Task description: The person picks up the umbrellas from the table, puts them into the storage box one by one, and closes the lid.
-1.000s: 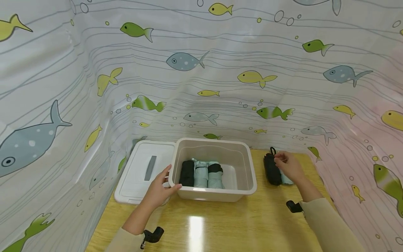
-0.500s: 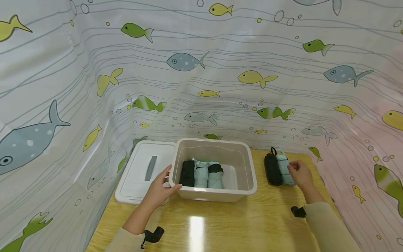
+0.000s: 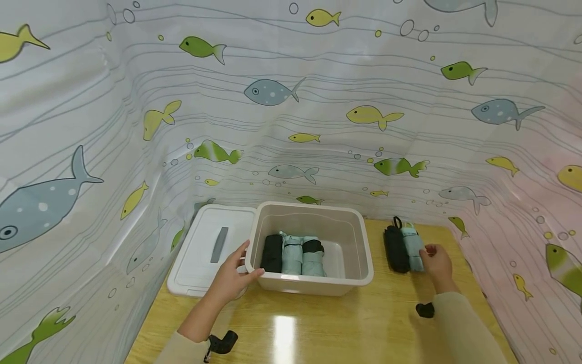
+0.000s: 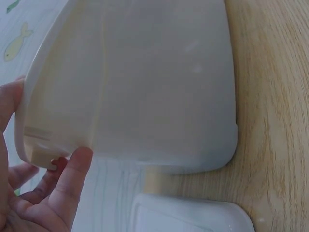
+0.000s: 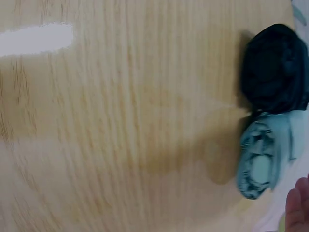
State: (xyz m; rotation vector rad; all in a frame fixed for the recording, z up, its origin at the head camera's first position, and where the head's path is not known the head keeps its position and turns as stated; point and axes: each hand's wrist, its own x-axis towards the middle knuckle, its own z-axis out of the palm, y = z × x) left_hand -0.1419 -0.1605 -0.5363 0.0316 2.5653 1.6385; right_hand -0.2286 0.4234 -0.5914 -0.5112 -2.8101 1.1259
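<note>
My left hand (image 3: 229, 275) grips the near left corner of a beige storage bin (image 3: 313, 287). In the left wrist view its fingers (image 4: 72, 181) wrap the bin's rim and wall. Inside the bin lie a folded black umbrella (image 3: 272, 253), a mint folded umbrella (image 3: 292, 255) and another mint umbrella (image 3: 312, 263) with a black band. To the bin's right, a black folded umbrella (image 3: 396, 250) with a wrist loop lies against a mint umbrella (image 3: 413, 247). My right hand (image 3: 438, 265) is at that mint umbrella's right side, fingers loosely bent; the right wrist view shows its fingertips (image 5: 294, 208) apart from it.
A white lid (image 3: 195, 263) with a grey handle lies left of the bin, partly behind my left hand. The wooden table (image 3: 354, 323) extends toward me. A fish-patterned curtain (image 3: 318, 167) encloses the back and both sides.
My right hand has moved right and toward me, from over the black umbrella's loop end to the mint umbrella's right side. My left hand stays on the bin. The head view has tilted slightly.
</note>
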